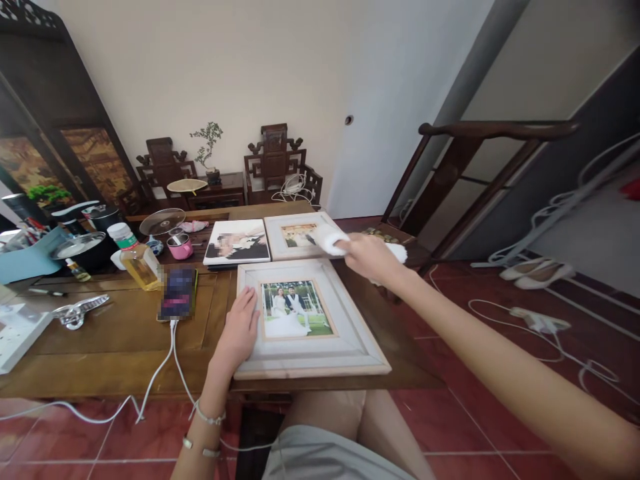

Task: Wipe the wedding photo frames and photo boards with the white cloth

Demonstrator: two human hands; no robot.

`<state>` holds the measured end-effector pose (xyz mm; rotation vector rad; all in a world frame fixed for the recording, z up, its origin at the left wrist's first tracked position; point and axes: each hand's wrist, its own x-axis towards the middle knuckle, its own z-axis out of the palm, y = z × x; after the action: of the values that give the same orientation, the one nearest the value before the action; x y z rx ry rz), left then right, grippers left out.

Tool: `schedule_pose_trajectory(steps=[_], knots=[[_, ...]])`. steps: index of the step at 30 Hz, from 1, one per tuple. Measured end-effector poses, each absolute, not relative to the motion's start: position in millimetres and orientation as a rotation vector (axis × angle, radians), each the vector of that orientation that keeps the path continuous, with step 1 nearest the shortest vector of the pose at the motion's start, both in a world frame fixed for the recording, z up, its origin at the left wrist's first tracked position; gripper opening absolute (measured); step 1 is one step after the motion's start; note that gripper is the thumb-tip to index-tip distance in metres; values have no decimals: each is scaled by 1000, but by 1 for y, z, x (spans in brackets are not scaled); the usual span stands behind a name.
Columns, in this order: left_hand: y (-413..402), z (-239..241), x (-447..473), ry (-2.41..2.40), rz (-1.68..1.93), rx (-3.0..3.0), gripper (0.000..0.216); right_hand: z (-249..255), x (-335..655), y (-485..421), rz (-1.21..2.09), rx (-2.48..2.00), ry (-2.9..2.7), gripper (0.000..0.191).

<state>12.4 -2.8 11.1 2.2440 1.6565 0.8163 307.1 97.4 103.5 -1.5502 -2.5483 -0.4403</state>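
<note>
Note left hand (pixel 243 328) spread flat, gripping nothing, on large photo frame (pixel 297 310) near front edge of table (pixel 125 363); right hand (pixel 371 257) clenched around white cloth (pixel 331 241) by rear frame (pixel 275 235). Avoid pulling bodyward: could drag large photo frame off.

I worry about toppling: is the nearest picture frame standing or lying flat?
Lying flat: the frame rests face up on the table, left hand on its border.

Dark carved wooden chairs (pixel 275 152) stand before a plain cream wall (pixel 225 67) on a red-tiled floor (pixel 450 417).
</note>
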Motion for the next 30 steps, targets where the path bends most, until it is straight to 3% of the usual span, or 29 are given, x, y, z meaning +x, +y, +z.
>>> schedule_pose_trajectory(steps=[6, 10, 23, 30], knots=[[-3, 11, 13, 1655, 846, 2231, 42, 64, 288, 85, -376, -1165, -2720, 41], [-4, 12, 13, 1663, 840, 2233, 42, 47, 271, 76, -325, -1182, -2706, 43], [-4, 10, 13, 1659, 866, 2258, 42, 78, 266, -71, 100, -1017, -2794, 37], [-4, 12, 13, 1637, 865, 2270, 41, 60, 263, -39, 2, -1073, -2803, 52]])
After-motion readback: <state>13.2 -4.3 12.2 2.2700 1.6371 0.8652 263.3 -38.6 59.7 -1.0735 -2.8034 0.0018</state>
